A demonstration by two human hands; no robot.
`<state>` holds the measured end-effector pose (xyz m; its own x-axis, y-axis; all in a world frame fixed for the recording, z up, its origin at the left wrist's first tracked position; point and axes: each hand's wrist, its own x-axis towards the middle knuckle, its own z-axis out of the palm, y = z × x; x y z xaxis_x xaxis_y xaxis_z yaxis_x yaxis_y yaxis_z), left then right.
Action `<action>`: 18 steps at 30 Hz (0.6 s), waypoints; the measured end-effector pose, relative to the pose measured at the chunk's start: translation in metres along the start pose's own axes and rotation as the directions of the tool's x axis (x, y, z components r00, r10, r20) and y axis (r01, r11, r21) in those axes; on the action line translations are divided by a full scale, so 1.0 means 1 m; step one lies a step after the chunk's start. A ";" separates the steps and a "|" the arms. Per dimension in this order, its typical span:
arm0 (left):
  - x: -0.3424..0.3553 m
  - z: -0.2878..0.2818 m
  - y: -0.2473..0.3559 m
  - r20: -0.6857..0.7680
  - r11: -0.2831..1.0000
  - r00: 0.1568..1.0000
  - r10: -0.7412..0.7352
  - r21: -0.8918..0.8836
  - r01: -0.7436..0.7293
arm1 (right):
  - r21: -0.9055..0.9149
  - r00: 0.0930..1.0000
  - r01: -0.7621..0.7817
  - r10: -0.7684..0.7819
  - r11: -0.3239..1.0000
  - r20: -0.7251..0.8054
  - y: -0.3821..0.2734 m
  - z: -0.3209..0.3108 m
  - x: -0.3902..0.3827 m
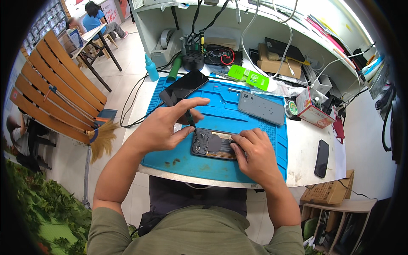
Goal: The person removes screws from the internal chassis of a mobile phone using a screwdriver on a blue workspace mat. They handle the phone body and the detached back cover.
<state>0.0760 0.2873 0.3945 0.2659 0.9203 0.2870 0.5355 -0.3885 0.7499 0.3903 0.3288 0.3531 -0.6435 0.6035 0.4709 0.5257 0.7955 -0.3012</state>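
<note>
An opened phone (pixel 209 143), its dark inner parts exposed, lies on a blue repair mat (pixel 163 158). My left hand (pixel 165 125) grips a dark slim tool (pixel 189 119) at the phone's left end, index finger raised above it. My right hand (pixel 255 151) is closed over the phone's right end, fingers and thumb pressing on it. Behind my left hand lies a black glossy screen panel (pixel 187 85); a grey phone back (pixel 261 108) rests at the mat's upper right.
Behind the mat stand a screwdriver holder (pixel 193 59), a blue bottle (pixel 151 68) and cables. At right are a white-red box (pixel 314 110) and black phone (pixel 321 158). A wooden slatted chair (pixel 55 85) stands left; people (pixel 94 18) sit beyond it.
</note>
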 end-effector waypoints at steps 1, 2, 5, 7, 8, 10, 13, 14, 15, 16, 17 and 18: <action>-0.001 -0.001 -0.001 0.015 1.000 1.000 -0.011 -0.027 0.011 | 0.002 1.000 0.001 -0.001 1.000 0.005 -0.001 0.001 0.001; 0.000 0.000 -0.001 0.005 1.000 1.000 -0.001 0.004 0.001 | 0.003 1.000 0.003 -0.003 1.000 0.010 -0.001 0.001 0.002; -0.001 0.001 -0.001 -0.019 0.999 1.000 0.009 0.046 -0.008 | 0.010 1.000 0.014 -0.014 1.000 0.015 -0.005 0.001 0.007; -0.002 0.003 -0.003 -0.025 1.000 1.000 -0.011 -0.003 0.011 | 0.015 1.000 0.022 -0.022 1.000 0.013 -0.007 0.002 0.009; -0.003 0.005 -0.003 -0.073 1.000 0.997 -0.020 -0.015 0.019 | 0.019 1.000 0.028 -0.028 0.999 0.011 -0.007 0.004 0.010; -0.004 0.008 -0.005 -0.165 0.999 0.985 -0.038 -0.044 0.031 | 0.025 0.999 0.035 -0.035 0.999 0.014 -0.009 0.006 0.012; -0.004 0.007 -0.002 -0.217 0.966 0.966 -0.140 -0.245 0.085 | 0.046 0.999 0.042 -0.043 0.998 0.022 -0.014 0.007 0.017; -0.004 0.007 -0.001 -0.215 0.958 0.967 -0.138 -0.278 0.075 | 0.058 0.999 0.044 -0.046 0.997 0.022 -0.016 0.008 0.018; -0.004 0.008 0.000 -0.213 0.948 0.968 -0.134 -0.311 0.063 | 0.070 0.999 0.047 -0.049 0.996 0.022 -0.018 0.009 0.020; -0.003 0.009 0.002 -0.212 0.938 0.969 -0.131 -0.343 0.052 | 0.090 0.999 0.052 -0.053 0.995 0.011 -0.020 0.011 0.021; -0.002 0.010 0.005 -0.212 0.929 0.970 -0.119 -0.370 0.033 | 0.110 0.998 0.057 -0.058 0.992 0.000 -0.022 0.014 0.023; -0.001 0.012 0.008 -0.212 0.917 0.971 -0.108 -0.398 0.015 | 0.128 0.998 0.061 -0.060 0.990 -0.010 -0.023 0.016 0.024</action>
<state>0.0896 0.2829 0.3926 0.0307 0.9454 0.3245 0.1763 -0.3246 0.9293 0.3541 0.3257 0.3580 -0.6683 0.5543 0.4961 0.4100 0.8309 -0.3762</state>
